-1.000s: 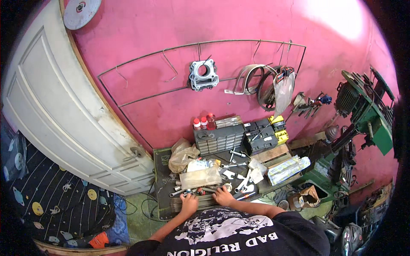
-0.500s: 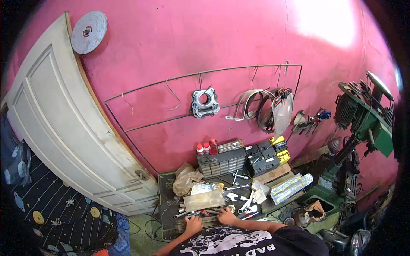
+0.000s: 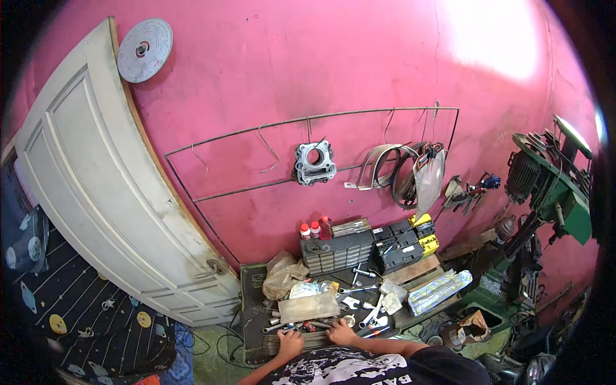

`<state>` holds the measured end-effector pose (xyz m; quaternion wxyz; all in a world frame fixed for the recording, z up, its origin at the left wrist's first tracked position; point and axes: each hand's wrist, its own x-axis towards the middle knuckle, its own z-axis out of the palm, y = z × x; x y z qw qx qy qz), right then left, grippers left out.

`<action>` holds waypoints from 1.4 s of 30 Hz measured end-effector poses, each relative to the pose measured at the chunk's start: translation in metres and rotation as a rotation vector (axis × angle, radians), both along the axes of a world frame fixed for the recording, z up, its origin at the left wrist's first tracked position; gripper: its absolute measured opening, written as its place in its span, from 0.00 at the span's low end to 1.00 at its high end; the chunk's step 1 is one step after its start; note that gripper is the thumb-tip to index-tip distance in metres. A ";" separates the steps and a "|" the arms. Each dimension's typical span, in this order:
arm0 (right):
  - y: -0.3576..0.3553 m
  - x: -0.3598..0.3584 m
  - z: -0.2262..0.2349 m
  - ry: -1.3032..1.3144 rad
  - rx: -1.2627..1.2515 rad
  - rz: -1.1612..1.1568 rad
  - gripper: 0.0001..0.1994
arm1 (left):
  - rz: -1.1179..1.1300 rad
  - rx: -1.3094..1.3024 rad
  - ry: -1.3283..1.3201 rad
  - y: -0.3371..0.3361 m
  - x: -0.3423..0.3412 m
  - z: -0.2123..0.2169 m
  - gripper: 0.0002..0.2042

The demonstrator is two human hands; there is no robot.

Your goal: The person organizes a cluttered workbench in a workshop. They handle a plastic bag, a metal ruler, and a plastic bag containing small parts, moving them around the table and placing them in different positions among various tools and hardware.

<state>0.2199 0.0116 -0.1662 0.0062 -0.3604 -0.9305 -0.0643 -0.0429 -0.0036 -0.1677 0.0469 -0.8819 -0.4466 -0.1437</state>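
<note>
Both hands are at the near edge of a dark workbench [image 3: 251, 292] crowded with tools. My left hand [image 3: 291, 344] has its fingers bent at the left end of a row of thin greyish strips or rods, with small blue and red bits by the fingertips. At the right end of that row, my right hand [image 3: 341, 333] is closed, its fingers curled over the edge. Whatever either hand grips is too small to make out. Just beyond them lies a flat beige sheet [image 3: 308, 308]. Combination spanners [image 3: 370, 316] lie to the right of my right hand.
Behind the tools stand a grey drawer cabinet [image 3: 339, 253] topped with red-capped bottles [image 3: 315, 229], and black cases [image 3: 398, 250]. A crumpled plastic bag [image 3: 282, 276] sits left. A metal cylinder block [image 3: 314, 163] hangs on the wall rack. A green machine [image 3: 557, 202] stands right; a white door [image 3: 122, 192], left.
The whole view has shifted, so the bench and wall appear slightly lower and further right. Both hands stay at the bench's near edge, with little change in their pose.
</note>
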 end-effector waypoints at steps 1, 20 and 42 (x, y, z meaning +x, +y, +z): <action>0.000 0.000 0.002 0.025 0.004 0.005 0.09 | 0.000 0.008 0.010 0.000 0.000 -0.001 0.04; 0.001 0.001 0.003 0.022 0.004 -0.140 0.10 | 0.140 -0.001 0.046 0.005 0.002 -0.001 0.06; 0.003 0.002 0.018 0.174 0.129 -0.108 0.10 | 0.101 0.007 0.002 0.012 0.006 0.010 0.06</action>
